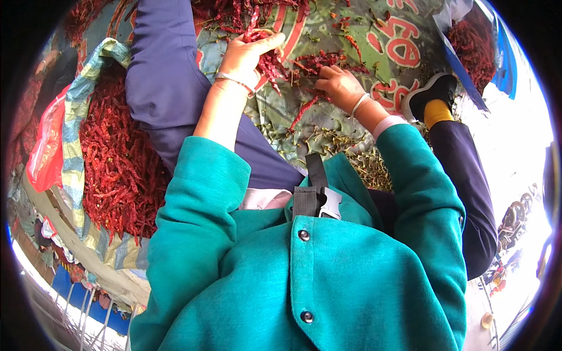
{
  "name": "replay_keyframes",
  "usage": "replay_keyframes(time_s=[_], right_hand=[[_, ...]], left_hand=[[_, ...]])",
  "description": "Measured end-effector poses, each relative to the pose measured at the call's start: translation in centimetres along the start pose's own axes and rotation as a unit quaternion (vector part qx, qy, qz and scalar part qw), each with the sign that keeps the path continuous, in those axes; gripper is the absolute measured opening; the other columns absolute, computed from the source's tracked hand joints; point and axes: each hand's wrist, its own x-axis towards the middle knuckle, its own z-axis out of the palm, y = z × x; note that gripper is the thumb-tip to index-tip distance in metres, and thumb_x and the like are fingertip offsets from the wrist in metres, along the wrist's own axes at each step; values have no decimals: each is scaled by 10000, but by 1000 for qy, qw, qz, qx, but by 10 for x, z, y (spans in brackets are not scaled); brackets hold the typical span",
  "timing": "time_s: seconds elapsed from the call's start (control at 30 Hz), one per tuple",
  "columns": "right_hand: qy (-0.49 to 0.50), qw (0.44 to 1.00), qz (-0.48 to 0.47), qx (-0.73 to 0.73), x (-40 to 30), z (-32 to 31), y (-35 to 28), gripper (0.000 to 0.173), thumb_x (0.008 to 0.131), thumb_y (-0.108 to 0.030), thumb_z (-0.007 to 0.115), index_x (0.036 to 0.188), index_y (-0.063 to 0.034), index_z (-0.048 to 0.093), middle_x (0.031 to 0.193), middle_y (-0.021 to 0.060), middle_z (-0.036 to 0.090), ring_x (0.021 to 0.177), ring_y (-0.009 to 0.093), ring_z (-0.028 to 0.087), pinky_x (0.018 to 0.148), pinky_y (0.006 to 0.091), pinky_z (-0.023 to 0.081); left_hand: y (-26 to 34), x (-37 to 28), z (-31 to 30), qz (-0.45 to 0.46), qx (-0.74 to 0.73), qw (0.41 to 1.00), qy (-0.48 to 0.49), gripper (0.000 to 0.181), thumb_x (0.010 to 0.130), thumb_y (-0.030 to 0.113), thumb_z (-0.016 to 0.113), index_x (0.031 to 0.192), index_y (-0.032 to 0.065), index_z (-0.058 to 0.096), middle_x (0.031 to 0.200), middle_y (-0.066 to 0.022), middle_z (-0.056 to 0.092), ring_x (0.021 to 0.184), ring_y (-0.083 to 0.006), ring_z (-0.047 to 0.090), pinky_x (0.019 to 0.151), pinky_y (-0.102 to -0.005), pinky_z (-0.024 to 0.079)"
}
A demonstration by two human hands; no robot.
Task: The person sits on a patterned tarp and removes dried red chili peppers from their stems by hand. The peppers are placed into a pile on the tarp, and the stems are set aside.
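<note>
Dried red chillies (271,70) are bunched in my left hand (246,57), the thumb lying over them and some hanging below the palm. To its right, my right hand (338,84) is low over the printed sheet with its fingers curled, touching the edge of a small heap of dried red chillies (322,60). Whether its fingertips pinch one cannot be made out. A long single chilli (304,113) lies just below that hand. Loose chilli stems (338,142) are strewn over the sheet towards my lap.
A woven plastic sack (74,127) of dried chillies (118,162) stands open at the left beside my leg. More chillies (474,48) fill a blue and white bag at the upper right, near my shoe (432,94). The printed green sheet (377,26) spreads between my legs.
</note>
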Motion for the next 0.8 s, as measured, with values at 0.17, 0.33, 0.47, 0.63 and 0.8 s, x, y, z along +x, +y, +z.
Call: replay_keyframes(time_s=[0.17, 0.33, 0.47, 0.63, 0.8], right_hand=[[42, 881, 56, 467, -7, -4, 33, 270, 728, -21, 671, 989, -83, 656, 842, 33, 648, 773, 155, 597, 717, 264, 488], [-14, 721, 179, 669, -7, -41, 12, 246, 810, -87, 647, 1049, -30, 631, 869, -4, 651, 782, 51, 570, 702, 209, 474], [-5, 700, 156, 696, 1, -41, 0, 246, 807, -147, 665, 1027, -38, 639, 799, -34, 626, 710, 31, 540, 617, 193, 449], [2, 764, 139, 630, 6, -39, -4, 238, 811, -195, 663, 994, -42, 647, 764, -24, 619, 674, 36, 523, 583, 202, 436], [41, 786, 159, 596, 6, -25, 1, 204, 812, -169, 649, 956, -25, 647, 733, -17, 616, 645, 54, 526, 567, 217, 442]], left_hand=[[0, -2, -8, -4, 38, 999, -15, 121, 765, -17, 626, 883, -16, 600, 712, -110, 631, 591, -193, 616, 508, -295, 499], [-14, -6, -4, -88, 55, 993, -63, 192, 791, 9, 629, 980, 5, 602, 741, -92, 628, 578, -159, 596, 513, -259, 496], [-39, -10, 19, -12, 72, 991, -110, 294, 772, -10, 647, 1055, 4, 570, 807, -54, 641, 637, -130, 595, 530, -244, 485], [-43, -12, 25, -34, 114, 991, -55, 144, 760, 23, 669, 894, 21, 615, 733, -48, 633, 579, -137, 582, 509, -248, 467], [-37, -11, 23, -42, 74, 996, -42, 99, 781, 14, 642, 876, 8, 615, 711, -62, 620, 557, -153, 574, 489, -253, 459]])
